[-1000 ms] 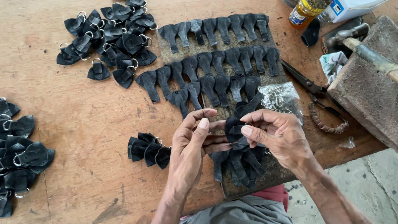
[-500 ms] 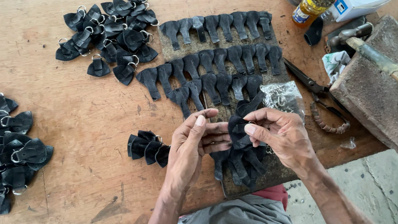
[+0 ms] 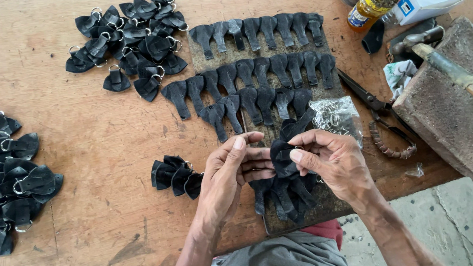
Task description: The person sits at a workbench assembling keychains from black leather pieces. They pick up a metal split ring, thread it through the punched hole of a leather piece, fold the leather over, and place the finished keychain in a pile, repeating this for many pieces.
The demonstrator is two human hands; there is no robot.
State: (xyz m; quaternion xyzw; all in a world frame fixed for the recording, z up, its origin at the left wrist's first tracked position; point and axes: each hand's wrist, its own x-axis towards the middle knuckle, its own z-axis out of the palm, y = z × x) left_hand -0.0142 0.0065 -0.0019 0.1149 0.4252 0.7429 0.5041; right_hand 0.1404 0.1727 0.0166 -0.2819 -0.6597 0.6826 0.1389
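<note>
Low in the frame's centre, we see both hands meet over the near edge of the counter (image 3: 81, 242). The left hand (image 3: 227, 176) and right hand (image 3: 333, 160) each pinch the same black leather tab (image 3: 282, 152), the left grip pressed on its left edge, the right thumb and fingers pressed on its right side. The tab lies between the two grips, touching both, so neither hand is nearer; it looks folded, and we cannot tell its long axis.

Just below the hands lies a bunch of loose tabs (image 3: 283, 196). Left of the left hand sits a small pile (image 3: 176, 176). Above the hands, rows of flat tabs (image 3: 258, 64) lie on a mat, stems pointing down-frame. Right of them lie a bag of rings (image 3: 335, 118) and shears (image 3: 368, 102). Bigger piles sit at far left (image 3: 5, 179) and upper left (image 3: 128, 38).
</note>
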